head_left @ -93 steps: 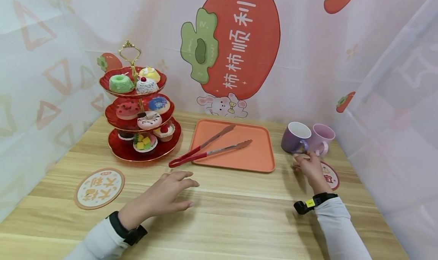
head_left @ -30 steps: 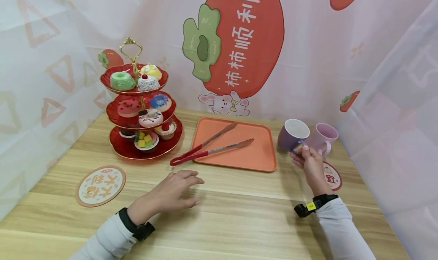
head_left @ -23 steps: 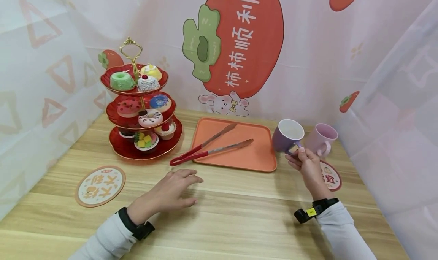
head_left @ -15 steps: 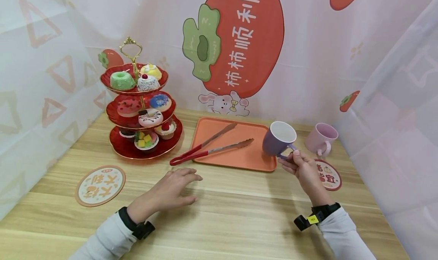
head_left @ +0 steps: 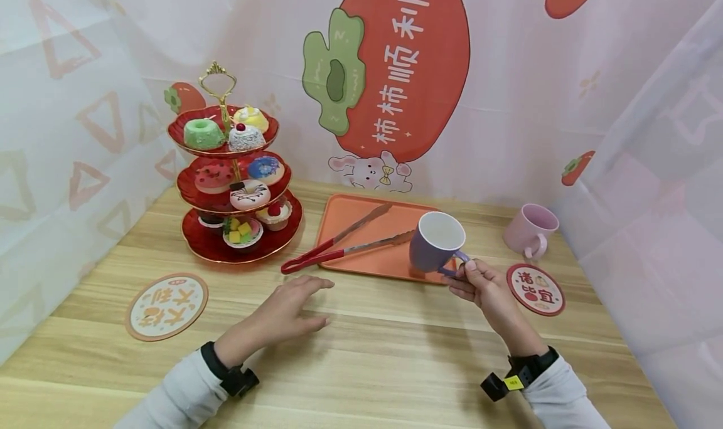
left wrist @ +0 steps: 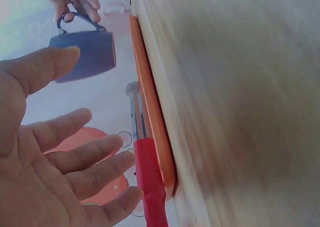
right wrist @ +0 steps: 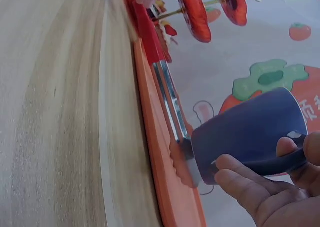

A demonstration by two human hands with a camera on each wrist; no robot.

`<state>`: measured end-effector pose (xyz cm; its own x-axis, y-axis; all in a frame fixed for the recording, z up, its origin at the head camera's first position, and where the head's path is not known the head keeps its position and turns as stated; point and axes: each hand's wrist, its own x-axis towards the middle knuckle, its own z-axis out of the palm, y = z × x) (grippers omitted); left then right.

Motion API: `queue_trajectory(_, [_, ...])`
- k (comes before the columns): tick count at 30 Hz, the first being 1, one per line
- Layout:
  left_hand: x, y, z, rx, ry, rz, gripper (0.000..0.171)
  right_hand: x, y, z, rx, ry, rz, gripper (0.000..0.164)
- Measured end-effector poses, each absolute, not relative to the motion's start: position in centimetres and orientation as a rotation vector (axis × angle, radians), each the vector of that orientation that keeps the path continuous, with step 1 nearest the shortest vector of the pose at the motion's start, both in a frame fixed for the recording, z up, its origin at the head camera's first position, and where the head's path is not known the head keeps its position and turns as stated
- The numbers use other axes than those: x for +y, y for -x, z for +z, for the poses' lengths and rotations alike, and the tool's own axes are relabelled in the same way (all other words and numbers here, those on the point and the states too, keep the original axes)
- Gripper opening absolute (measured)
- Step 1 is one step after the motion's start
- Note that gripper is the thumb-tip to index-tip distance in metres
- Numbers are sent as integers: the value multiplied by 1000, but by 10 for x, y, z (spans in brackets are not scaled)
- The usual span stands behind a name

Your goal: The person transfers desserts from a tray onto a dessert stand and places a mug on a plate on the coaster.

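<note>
A purple mug [head_left: 427, 253] with a white inside hangs in the air over the right front part of an orange tray [head_left: 361, 208]. My right hand [head_left: 490, 294] pinches its handle; in the right wrist view the thumb and fingers close around that handle [right wrist: 280, 164]. Red-handled tongs [head_left: 339, 252] lie spread across the tray, their joined end past its left front edge. My left hand [head_left: 282, 313] hovers above the wood in front of the tongs, fingers loosely extended and holding nothing; the left wrist view shows the bare palm [left wrist: 45, 177].
A three-tier red stand [head_left: 243, 247] with toy cakes and donuts is at the back left. A pink mug [head_left: 531, 231] stands at the back right, behind a red-rimmed round coaster [head_left: 535, 289]. An orange-rimmed coaster [head_left: 167, 307] lies at the left. Printed curtains close off the back and sides.
My right hand has taken the purple mug by its handle, lifted it from beside the pink mug and carried it left over the tray. The left hand has stayed nearly in place.
</note>
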<state>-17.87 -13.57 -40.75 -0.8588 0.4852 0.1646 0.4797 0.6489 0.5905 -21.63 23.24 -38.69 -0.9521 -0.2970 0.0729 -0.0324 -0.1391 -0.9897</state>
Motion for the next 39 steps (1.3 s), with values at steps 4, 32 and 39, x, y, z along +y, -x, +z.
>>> queue_trajectory(4, [-131,179,-408,2813,-787,1145,52,227,212,-386,1983,400,-2125,34])
queue_trajectory(32, [-102,176,-407,2469,-640,1878,75,184,185,-386,1907,590,-1877,39])
queue_trajectory(39, [-100,174,-404,2373,-610,1922,77,175,178,-387,1869,656,-1803,36])
